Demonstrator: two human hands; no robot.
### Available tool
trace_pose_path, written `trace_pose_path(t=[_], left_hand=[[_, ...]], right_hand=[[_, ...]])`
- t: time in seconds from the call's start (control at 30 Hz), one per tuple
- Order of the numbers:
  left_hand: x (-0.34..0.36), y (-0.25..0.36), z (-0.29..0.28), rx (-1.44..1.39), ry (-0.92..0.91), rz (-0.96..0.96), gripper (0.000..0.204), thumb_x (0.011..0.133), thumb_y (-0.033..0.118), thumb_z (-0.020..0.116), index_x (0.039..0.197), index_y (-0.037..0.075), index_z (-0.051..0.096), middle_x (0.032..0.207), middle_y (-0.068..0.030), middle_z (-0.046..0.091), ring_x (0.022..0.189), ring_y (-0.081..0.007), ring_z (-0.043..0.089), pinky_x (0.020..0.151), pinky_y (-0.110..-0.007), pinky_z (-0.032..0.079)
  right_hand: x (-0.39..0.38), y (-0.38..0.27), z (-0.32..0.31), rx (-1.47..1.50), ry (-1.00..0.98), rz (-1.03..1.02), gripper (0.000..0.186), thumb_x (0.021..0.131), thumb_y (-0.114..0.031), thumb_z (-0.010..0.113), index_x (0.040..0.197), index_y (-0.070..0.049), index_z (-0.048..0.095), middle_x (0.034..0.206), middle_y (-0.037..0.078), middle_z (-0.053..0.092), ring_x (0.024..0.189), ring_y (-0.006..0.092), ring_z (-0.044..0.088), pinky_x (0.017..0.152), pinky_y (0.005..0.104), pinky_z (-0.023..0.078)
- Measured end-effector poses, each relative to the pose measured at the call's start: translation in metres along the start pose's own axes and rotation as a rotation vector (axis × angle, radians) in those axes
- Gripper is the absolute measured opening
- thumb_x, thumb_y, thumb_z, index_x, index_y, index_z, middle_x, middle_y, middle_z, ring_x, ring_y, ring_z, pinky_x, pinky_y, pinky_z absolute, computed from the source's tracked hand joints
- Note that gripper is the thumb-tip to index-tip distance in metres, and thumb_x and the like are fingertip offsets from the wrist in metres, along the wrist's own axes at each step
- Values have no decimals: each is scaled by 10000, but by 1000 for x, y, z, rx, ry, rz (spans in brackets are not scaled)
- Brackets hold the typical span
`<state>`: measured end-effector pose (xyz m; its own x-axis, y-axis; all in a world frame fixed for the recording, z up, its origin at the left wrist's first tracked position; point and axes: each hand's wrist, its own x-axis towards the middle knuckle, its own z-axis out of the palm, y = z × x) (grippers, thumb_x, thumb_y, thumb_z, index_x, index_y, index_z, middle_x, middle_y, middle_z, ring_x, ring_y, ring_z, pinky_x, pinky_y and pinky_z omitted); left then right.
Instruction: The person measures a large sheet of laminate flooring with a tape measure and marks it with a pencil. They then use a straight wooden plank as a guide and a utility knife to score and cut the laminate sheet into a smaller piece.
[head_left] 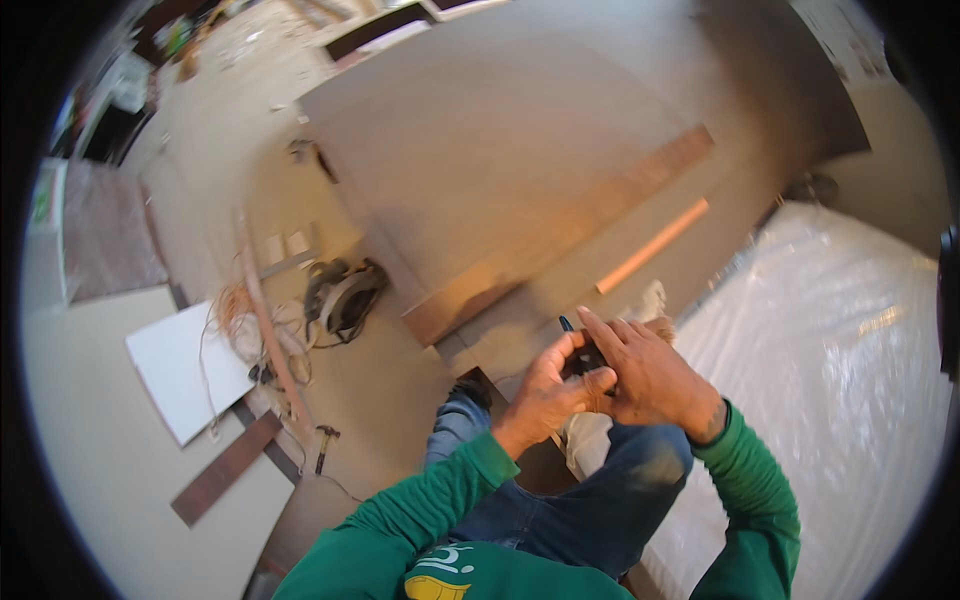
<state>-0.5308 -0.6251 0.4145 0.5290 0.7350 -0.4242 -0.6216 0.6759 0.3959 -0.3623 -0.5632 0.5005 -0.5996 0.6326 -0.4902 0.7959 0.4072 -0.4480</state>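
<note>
In front of my lap, both hands meet around a small dark object [590, 358] that they mostly cover; its kind cannot be made out. My left hand [545, 392] is closed on its left side, thumb reaching across. From the other side my right hand [655, 375] wraps it, fingers pointing up and left. A thin blue tip [566, 324], perhaps of a pen, pokes up beside the left fingers. Just beyond lies a large brown board [500, 170], with a long wooden strip [570, 240] along its near side and a thin orange-brown stick [652, 246] closer to me.
A circular saw [345, 298] stands on the floor at the left, beside coiled cords [235, 310]. Nearby lie a hammer [325, 448], a white panel [190, 370] and a brown plank [228, 468]. Clear plastic sheeting [830, 370] covers a surface at the right.
</note>
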Motion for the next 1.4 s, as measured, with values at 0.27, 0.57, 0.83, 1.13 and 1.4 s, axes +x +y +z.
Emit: trace_pose_path(t=[0.27,0.57,0.83,1.13,1.4], left_hand=[[-16,-12,-88,416,180,-205,487,1091,432,574,1416,70,563,1245,-61,637,1020,-160,672,853,-377,616],[4,-50,-123,475,279,-179,317,1098,354,569,1243,76,617,1047,-11,653,841,-95,629,737,-309,597],[81,9,-47,939,245,584,103,1016,78,645,1116,78,669,997,-58,645,803,-175,656,719,-332,567],[107,51,-18,1368,161,964,274,901,-13,730,1114,160,736,1052,-58,630,866,-197,687,733,-334,591],[99,21,-23,987,423,360,348,974,335,772,1154,45,706,1017,-55,701,770,-75,626,628,-267,527]], right_hand=[[50,-15,61,181,-23,103,1019,746,-342,838,1465,205,366,1066,279,690,1018,470,646,965,497,501],[71,38,98,577,-172,181,806,802,-336,782,1423,89,494,1099,289,673,1054,434,659,943,444,516],[73,111,82,2023,-82,416,606,1045,-536,551,1244,30,635,1000,144,728,877,258,721,759,381,586],[73,139,91,2196,23,157,568,1021,-543,589,1209,-12,662,978,137,722,844,282,712,719,356,561],[75,119,61,860,384,143,551,1066,-500,576,1371,-46,635,1134,216,729,991,299,713,875,374,543]])
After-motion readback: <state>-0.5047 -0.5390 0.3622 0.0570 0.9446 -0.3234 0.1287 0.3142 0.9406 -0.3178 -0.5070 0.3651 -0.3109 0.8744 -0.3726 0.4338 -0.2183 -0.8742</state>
